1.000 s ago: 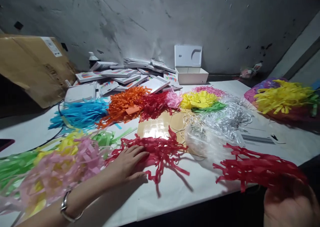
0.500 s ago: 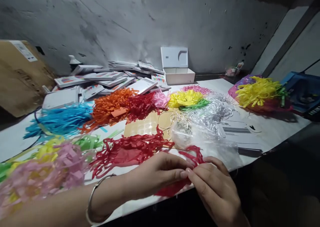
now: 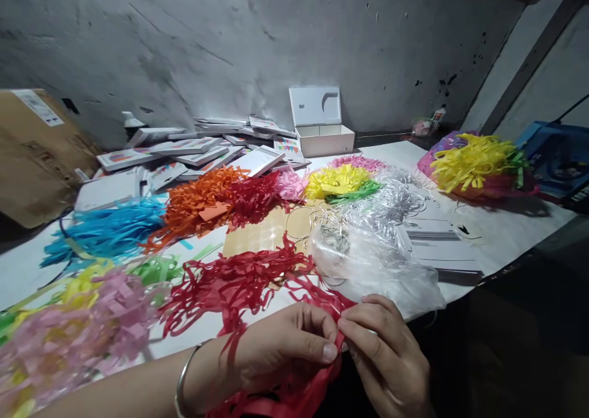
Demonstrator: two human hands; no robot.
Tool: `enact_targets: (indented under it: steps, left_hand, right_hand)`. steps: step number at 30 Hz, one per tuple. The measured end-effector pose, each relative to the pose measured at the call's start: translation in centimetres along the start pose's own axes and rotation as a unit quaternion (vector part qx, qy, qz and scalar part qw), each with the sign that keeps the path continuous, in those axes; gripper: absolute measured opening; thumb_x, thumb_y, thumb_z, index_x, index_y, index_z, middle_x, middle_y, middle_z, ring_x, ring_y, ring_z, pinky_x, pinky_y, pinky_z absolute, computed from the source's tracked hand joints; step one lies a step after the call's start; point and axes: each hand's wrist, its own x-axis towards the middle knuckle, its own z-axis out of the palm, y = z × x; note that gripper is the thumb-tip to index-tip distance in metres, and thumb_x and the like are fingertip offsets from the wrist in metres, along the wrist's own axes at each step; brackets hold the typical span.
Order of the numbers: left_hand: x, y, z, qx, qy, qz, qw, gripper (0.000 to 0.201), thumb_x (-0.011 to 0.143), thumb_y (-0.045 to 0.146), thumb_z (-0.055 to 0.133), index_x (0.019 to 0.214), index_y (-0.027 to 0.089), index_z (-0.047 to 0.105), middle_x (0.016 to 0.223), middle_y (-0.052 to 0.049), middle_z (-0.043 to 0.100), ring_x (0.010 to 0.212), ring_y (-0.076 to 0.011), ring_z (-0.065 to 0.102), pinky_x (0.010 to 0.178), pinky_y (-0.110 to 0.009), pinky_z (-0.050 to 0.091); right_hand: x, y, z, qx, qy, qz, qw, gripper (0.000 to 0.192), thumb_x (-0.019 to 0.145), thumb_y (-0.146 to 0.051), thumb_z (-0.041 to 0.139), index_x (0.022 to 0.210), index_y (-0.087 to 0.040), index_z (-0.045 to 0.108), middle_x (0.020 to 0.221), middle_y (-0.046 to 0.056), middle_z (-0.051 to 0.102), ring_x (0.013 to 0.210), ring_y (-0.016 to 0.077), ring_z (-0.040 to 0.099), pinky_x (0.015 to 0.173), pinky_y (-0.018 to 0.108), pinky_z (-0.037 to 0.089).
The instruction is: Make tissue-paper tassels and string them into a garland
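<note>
You had your left hand (image 3: pixel 285 350) and right hand (image 3: pixel 386 356) pinching one red fringed tissue sheet (image 3: pixel 294 381) at the table edge (image 3: pixel 460 292), fingertips pressed together; its thin strips looked ready to tear if you tugged unevenly.

Both hands meet low at the table's near edge. The left hand (image 3: pixel 285 347) reaches in from the left, thumb and forefinger pinched together, a bangle on its wrist. The right hand (image 3: pixel 386 356) comes up from below, its fingertips (image 3: pixel 346 327) pinching against the left's.
</note>
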Motion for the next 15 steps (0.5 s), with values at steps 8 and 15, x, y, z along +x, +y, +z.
enact_targets:
  steps: [8,15]
  left_hand:
    - [-0.1,-0.2,0.2,0.238,0.103,0.226,0.939,0.044,0.081,0.055,0.074,0.075,0.013,0.066,0.068,-0.002,0.061,0.064,-0.0118,0.051,0.059,-0.022,0.040]
    - [-0.8,0.9,-0.2,0.511,0.115,0.378,0.763,0.013,0.095,0.025,0.060,0.094,0.017,0.070,0.084,-0.007,0.072,0.072,-0.0150,0.065,0.065,-0.022,0.050]
  right_hand:
    - [-3.0,-0.8,3.6,0.115,0.073,0.213,0.968,0.028,0.093,-0.024,0.066,0.121,-0.027,0.067,0.101,0.005,0.071,0.090,0.0178,0.071,0.071,0.024,0.060]
    - [-3.6,-1.1,4.8,0.072,0.110,0.220,0.967,0.041,0.095,-0.014,0.059,0.132,-0.030,0.063,0.089,0.002,0.071,0.080,0.0151,0.069,0.073,0.024,0.058]
